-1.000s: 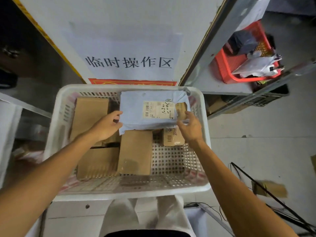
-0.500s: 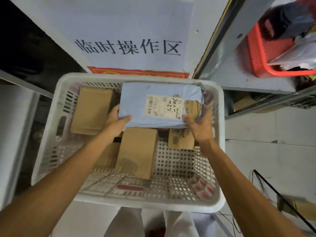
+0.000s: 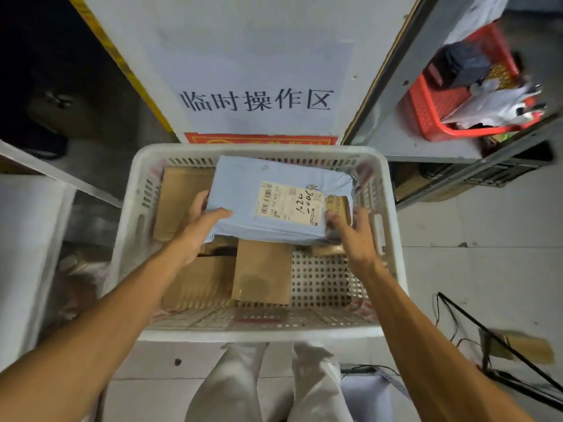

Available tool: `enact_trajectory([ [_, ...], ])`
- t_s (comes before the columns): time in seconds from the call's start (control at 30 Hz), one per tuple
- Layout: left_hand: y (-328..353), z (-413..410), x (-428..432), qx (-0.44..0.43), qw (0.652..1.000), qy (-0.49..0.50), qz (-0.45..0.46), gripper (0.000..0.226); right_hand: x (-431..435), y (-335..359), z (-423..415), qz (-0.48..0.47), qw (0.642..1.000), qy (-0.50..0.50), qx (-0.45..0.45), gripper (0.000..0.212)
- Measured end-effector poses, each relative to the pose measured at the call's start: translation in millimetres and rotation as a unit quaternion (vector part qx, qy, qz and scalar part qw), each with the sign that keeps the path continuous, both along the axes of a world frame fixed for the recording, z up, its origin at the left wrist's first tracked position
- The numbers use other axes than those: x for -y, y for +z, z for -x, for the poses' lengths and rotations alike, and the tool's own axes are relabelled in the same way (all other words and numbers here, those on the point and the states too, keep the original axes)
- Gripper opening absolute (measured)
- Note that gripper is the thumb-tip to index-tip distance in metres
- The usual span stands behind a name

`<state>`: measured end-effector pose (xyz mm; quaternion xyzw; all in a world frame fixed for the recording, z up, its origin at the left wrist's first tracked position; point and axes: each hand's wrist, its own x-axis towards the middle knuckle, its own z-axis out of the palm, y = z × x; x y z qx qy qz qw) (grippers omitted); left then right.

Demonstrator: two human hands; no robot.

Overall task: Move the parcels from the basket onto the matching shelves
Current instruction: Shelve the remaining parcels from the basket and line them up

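1. Against the basket's far rim, the blue parcel (image 3: 274, 199) lies across the top of the load, its far edge close under the white basket (image 3: 262, 335) wall and its right end near the right wall; open perforated floor shows at the near right corner.
2. At the parcel's left end, the left hand (image 3: 198, 229) clamps it, thumb lying on the top face and fingers tucked beneath the edge.
3. At the parcel's near right corner, the right hand (image 3: 355, 236) clamps it too, thumb pressing beside the shipping label (image 3: 289, 205), fingers wrapped around the right end.
4. The parcel therefore sits between both hands, above the other goods.
5. Inside the basket, a brown box (image 3: 182, 202) lies along the left wall, a brown envelope (image 3: 262, 272) rests in the middle, another cardboard box (image 3: 198, 281) sits at the near left, and a small brown packet (image 3: 338, 207) peeks out by the right hand.
6. Right of the basket, a metal shelf (image 3: 411, 141) carries a red basket (image 3: 457, 111) with bags inside.
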<state>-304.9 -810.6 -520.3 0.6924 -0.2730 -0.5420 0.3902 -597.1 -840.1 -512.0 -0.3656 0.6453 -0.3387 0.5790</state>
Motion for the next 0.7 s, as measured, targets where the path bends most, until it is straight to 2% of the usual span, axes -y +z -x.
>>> enact_trajectory([
  [0.1,31.7,-34.8,-12.4,-0.04,0.998,0.045,0.03,0.04,-7.0,25.9,-26.5,0.014,1.0,-0.007,-0.002,0.017],
  [0.27,86.8,-84.0,-35.5,-0.068,0.985,0.104,0.116,0.046,-8.9,70.9,-75.9,0.024,0.996,0.02,0.088,0.028],
  [0.4,128.9,-116.1,-64.3,-0.083,0.967,0.151,0.19,0.037,1.2,100.3,-111.6,0.002,0.979,0.111,0.169,0.054],
  [0.57,176.7,-141.6,-113.5,-0.053,0.95,0.229,0.206,0.042,6.1,129.2,-147.8,-0.031,0.943,0.27,0.192,0.047],
  [0.7,213.7,-143.4,-144.5,-0.009,0.91,0.329,0.252,0.059,0.1,152.0,-188.9,-0.002,0.928,0.297,0.226,0.047],
])
